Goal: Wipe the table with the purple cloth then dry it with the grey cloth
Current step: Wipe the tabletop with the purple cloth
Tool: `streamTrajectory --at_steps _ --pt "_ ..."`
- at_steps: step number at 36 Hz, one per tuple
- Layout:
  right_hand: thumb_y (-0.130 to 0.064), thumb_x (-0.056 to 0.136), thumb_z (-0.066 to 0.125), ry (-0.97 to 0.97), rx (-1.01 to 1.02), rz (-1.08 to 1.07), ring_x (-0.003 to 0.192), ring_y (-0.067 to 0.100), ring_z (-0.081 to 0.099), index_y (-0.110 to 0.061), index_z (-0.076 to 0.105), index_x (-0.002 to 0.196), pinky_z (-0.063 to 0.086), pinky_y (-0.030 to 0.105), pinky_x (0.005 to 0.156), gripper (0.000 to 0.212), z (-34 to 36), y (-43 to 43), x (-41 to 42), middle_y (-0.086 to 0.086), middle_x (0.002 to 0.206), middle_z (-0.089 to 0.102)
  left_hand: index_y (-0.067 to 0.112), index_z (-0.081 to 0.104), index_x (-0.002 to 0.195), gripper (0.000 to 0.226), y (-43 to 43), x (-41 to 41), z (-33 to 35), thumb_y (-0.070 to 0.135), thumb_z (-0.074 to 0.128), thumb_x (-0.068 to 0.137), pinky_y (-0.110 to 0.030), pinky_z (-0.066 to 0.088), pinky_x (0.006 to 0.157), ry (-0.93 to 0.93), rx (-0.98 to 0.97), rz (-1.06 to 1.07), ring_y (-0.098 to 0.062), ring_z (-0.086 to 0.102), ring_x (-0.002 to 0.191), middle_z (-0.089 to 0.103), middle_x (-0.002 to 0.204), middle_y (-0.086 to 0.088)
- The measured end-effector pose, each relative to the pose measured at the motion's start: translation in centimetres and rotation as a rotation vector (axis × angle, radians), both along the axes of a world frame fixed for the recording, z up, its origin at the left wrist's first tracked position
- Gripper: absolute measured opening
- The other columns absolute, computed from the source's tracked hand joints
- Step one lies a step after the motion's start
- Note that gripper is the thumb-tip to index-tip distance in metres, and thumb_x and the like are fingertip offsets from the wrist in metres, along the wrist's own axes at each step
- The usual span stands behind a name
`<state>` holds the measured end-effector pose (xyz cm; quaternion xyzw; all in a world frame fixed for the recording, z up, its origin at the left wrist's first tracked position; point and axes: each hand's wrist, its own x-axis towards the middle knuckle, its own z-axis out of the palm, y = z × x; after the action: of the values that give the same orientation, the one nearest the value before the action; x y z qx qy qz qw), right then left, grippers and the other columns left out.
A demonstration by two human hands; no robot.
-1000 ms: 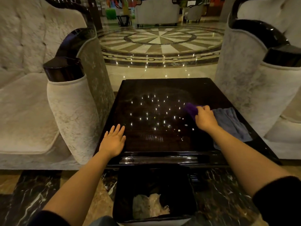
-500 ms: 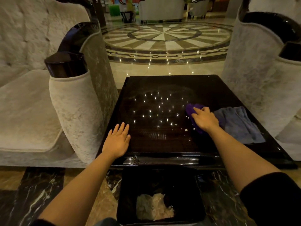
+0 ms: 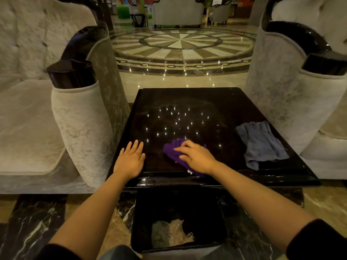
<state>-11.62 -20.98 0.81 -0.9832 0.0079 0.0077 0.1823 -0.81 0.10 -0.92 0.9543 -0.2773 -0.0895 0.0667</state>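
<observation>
Purple cloth [image 3: 175,152] under right hand [image 3: 197,156], fingers curled on it, lower centre; left hand [image 3: 130,160] flat, fingers spread, on bench [image 3: 206,102]; grey cloth [image 3: 261,143] right; black bin [image 3: 178,203] below holding crumpled paper [image 3: 172,233].

Dim, warm yellowish light fills the scene. Small ceiling lamps reflect as sharp white glints on the glossy black rectangular bench [image 3: 206,102] and the polished patterned marble floor [image 3: 180,51]. Wide-angle distortion bows the edges; detail stays mostly sharp.

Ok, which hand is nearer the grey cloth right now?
Right. The right hand presses the purple cloth mid-table, left of the grey cloth; the left hand lies flat near the table's far-left edge.
</observation>
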Motion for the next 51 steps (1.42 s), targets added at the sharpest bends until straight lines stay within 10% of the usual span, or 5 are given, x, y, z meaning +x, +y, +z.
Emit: streamTrajectory --at_steps 14,29,37,43,51 --pt "-0.016 0.087 0.053 -0.199 -0.055 0.286 0.091 0.034 0.058 -0.011 0.061 0.111 0.052 0.040 0.065 0.026 -1.8 6.5 -7.7 0.016 0.111 0.060 0.014 0.009 0.147 0.051 -0.4 -1.0 0.9 0.030 0.020 0.100 -0.044 0.008 0.119 0.006 -0.019 0.059 -0.026 0.002 0.146 0.005 0.159 -0.008" --pt "-0.015 0.091 0.050 -0.166 0.305 -0.019 0.111 0.023 0.053 -0.011 0.055 0.121 0.043 0.036 0.095 0.031 -1.3 6.2 -9.4 0.009 0.122 0.053 -0.002 0.063 0.113 0.046 2.3 -13.2 0.8 0.017 0.043 0.077 -0.041 0.053 0.087 -0.334 -0.447 -0.284 -0.031 0.061 0.109 0.065 0.117 -0.021" --pt "-0.007 0.090 0.050 -0.276 0.394 -0.145 0.112 0.022 0.052 -0.004 0.055 0.120 0.039 0.031 0.097 0.031 0.3 5.6 -10.1 0.013 0.121 0.054 0.014 0.053 0.129 0.058 2.1 -18.1 -0.9 0.039 0.038 0.078 -0.044 0.048 0.096 -0.373 -0.110 -0.382 -0.018 0.051 0.126 0.054 0.136 -0.003" --pt "-0.011 0.091 0.049 -0.227 0.383 -0.221 0.113 0.019 0.051 -0.008 0.053 0.122 0.036 0.023 0.092 0.031 -0.2 4.1 -10.6 0.008 0.123 0.053 0.021 -0.001 0.146 0.062 1.5 -17.9 -4.5 0.044 0.021 0.094 -0.042 -0.020 0.112 -0.126 0.103 -0.404 -0.015 -0.020 0.143 -0.006 0.157 0.004" --pt "-0.011 0.091 0.048 -0.201 0.408 -0.245 0.113 0.020 0.051 -0.007 0.052 0.123 0.037 0.027 0.094 0.032 -0.2 4.5 -10.0 0.009 0.123 0.052 0.016 0.029 0.141 0.065 0.6 -19.1 -1.6 0.043 0.036 0.082 -0.043 0.033 0.109 -0.242 -0.082 -0.380 -0.017 0.030 0.139 0.033 0.150 -0.003"
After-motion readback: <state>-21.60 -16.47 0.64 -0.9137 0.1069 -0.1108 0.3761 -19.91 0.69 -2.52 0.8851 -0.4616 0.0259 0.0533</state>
